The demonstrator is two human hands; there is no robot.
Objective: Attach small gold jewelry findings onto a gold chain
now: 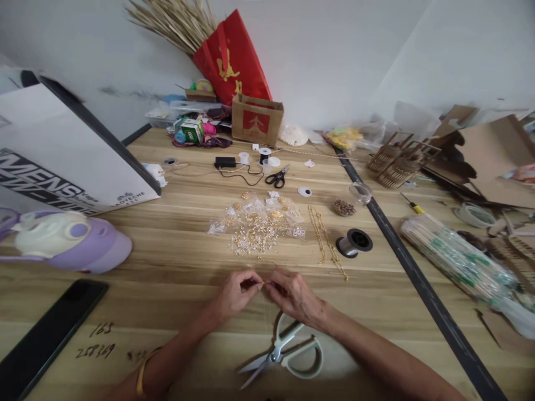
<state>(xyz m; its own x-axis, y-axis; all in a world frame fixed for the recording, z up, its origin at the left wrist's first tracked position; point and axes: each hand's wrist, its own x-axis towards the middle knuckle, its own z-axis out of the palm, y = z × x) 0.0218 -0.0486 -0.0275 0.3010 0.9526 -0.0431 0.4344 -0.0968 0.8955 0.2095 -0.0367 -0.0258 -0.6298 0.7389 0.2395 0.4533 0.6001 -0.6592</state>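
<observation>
My left hand point(237, 292) and my right hand point(296, 295) meet fingertip to fingertip above the table. Between them they pinch a tiny gold-coloured piece point(263, 283), too small to make out further. A thin gold chain point(271, 262) lies just beyond my fingers. Farther back spreads a pile of gold and clear beads point(254, 234) among small plastic bags. Two gold beaded chains point(320, 234) rest to the right, beside a spool of fine wire point(354, 243). Large pale-handled scissors point(288, 353) lie partly open below my right hand.
Black scissors point(277, 177) and a black adapter point(225, 162) lie behind the beads. An open tub of mixed beads point(344, 208) stands right. At left are a phone point(54, 334), a purple-and-cream bottle point(83, 239) and a white box point(62, 150). Plastic-wrapped sticks point(455, 259) lie far right.
</observation>
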